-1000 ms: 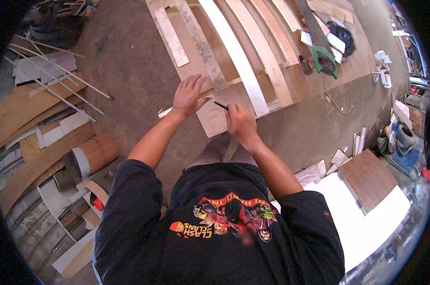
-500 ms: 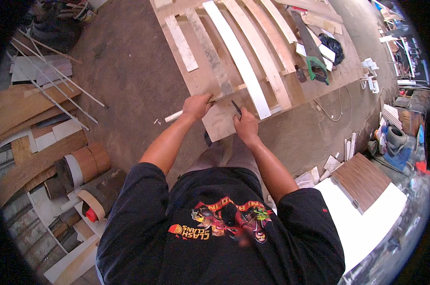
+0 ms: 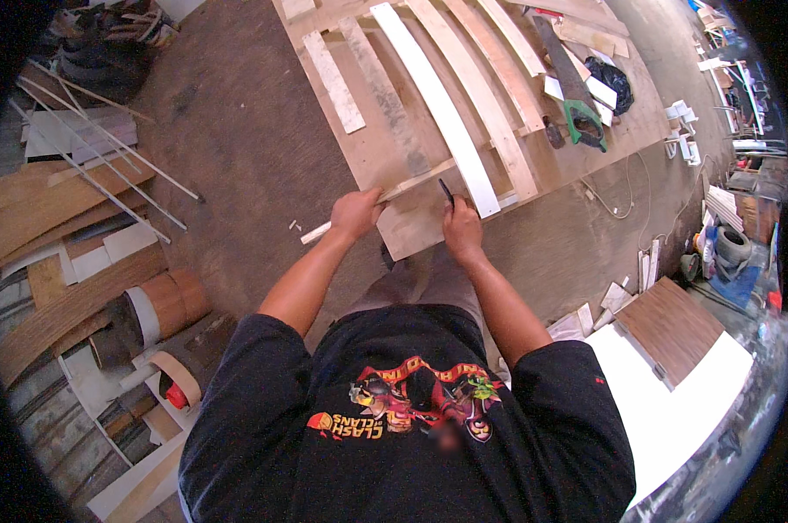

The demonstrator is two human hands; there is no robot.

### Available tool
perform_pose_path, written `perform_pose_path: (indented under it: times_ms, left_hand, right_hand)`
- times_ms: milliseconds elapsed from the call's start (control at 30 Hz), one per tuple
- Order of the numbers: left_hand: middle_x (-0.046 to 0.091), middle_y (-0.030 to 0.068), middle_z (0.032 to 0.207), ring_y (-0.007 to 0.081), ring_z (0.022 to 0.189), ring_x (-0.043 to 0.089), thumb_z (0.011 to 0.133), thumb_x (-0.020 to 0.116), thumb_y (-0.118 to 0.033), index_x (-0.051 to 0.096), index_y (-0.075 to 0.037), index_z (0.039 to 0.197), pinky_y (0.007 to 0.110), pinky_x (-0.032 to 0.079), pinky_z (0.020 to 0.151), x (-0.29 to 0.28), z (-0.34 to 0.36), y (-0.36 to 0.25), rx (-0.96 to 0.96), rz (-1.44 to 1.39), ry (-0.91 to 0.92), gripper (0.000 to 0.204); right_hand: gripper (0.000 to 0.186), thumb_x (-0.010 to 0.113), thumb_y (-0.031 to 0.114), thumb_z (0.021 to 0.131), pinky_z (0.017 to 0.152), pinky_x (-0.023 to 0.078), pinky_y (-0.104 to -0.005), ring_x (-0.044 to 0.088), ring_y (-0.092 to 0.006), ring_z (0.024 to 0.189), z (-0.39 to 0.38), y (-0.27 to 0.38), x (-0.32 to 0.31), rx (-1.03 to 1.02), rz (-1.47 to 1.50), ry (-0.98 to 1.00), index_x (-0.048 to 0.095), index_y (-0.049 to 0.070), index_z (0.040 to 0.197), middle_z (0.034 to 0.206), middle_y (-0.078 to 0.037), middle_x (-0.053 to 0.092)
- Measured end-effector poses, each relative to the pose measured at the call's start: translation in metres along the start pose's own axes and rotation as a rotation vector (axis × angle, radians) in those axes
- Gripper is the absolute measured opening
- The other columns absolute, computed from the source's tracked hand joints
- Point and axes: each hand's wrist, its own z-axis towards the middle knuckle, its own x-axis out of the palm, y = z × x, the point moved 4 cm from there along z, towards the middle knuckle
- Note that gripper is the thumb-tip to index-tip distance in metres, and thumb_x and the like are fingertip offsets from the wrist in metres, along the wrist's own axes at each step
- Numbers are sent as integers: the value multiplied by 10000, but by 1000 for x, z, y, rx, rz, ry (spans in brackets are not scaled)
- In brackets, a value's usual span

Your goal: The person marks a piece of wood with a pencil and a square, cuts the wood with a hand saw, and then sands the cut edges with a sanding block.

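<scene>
At the near edge of the brown board (image 3: 409, 231), my left hand (image 3: 356, 213) is closed around a narrow wooden strip (image 3: 420, 179). One end of the strip pokes out past the board's left side; the other runs toward the slats. My right hand (image 3: 463, 229) grips a slim dark pencil-like tool (image 3: 446, 189), its tip pointing away from me beside the strip. Whether the tip touches the wood I cannot tell. Just right of that tool lies the near end of a white slat (image 3: 446, 122). A grey-stained slat (image 3: 383, 100) reaches the strip between my hands.
Several pale slats (image 3: 476, 87) lie side by side on the board. To their right are a green-handled handsaw (image 3: 583, 124), a hammer-like tool (image 3: 553, 132) and a black plastic bag (image 3: 618, 87). Rolled sheets (image 3: 172, 301) and boards fill the left; a white panel (image 3: 699, 410) lies at right.
My right hand has shifted right with the dark tool, closer to the white slat. The left hand keeps its grip on the strip, nearly in place.
</scene>
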Motion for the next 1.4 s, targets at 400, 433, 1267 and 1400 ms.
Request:
perform_pose_path:
  times_ms: [400,433,1267,1400]
  left_hand:
    - [737,199,996,397,971,702,907,701,-467,751,-127,1119,500,532,820,-28,-88,64,-193,-310,122,403]
    - [737,199,996,397,971,702,907,701,-467,751,-127,1119,500,532,820,-34,-94,64,-209,-311,120,403]
    - [743,189,881,276,811,730,934,716,-380,732,-7,1113,405,539,743,-86,-69,-56,-145,-526,-110,414]
    - [739,202,866,243,817,731,953,699,-381,715,39,1136,388,544,742,-94,-34,-108,-124,-587,-83,458]
  right_hand:
    - [304,527,108,988,835,512,-570,641,-507,1010,4,5,7,-80,67,-4,503,26,1279,1065,-300,657]
    - [304,527,108,988,835,512,-570,641,-507,1010,5,9,10,-88,69,9,503,26,1279,1065,-300,657]
    - [237,631,109,920,841,542,-453,696,-366,926,18,-4,-35,144,502,-87,648,16,1137,997,-232,703]
    - [251,563,108,1013,540,550,-301,666,-154,605,18,11,-122,180,724,-78,566,-35,1220,875,-133,710]
